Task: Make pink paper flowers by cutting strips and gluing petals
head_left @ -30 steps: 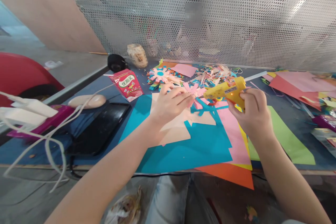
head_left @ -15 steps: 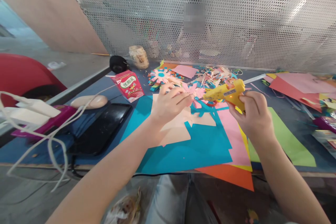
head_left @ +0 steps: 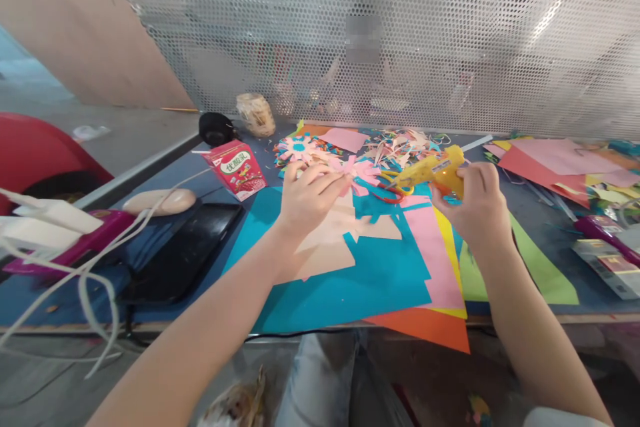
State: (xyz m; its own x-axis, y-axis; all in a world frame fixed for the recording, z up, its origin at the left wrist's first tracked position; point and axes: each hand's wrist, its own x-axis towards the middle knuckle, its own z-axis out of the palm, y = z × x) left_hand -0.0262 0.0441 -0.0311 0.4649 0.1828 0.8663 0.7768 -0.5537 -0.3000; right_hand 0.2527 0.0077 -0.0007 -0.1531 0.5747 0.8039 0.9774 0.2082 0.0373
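Observation:
My left hand [head_left: 311, 199] pinches the near-left petals of a pink paper flower [head_left: 361, 175], held above the stacked sheets. My right hand [head_left: 473, 203] is closed round the handle of a yellow glue gun [head_left: 433, 170] with a pale glue stick poking out of its back. The gun's nozzle points left and stands a little apart from the flower. Below lie a cream sheet with cut edges [head_left: 325, 253] and a blue sheet [head_left: 350, 300]. Scissors with red and yellow handles [head_left: 393, 195] lie beneath the nozzle.
A red drink carton [head_left: 237, 170], a black phone [head_left: 183, 253] and a white-cabled purple power strip [head_left: 75, 247] are on the left. Paper scraps [head_left: 400, 147] and a finished flower [head_left: 300, 147] lie at the back. Coloured sheets [head_left: 555, 160] are on the right.
The glue gun's nozzle has moved away from the flower's middle, showing more of the scissors between them. The whole view has shifted slightly.

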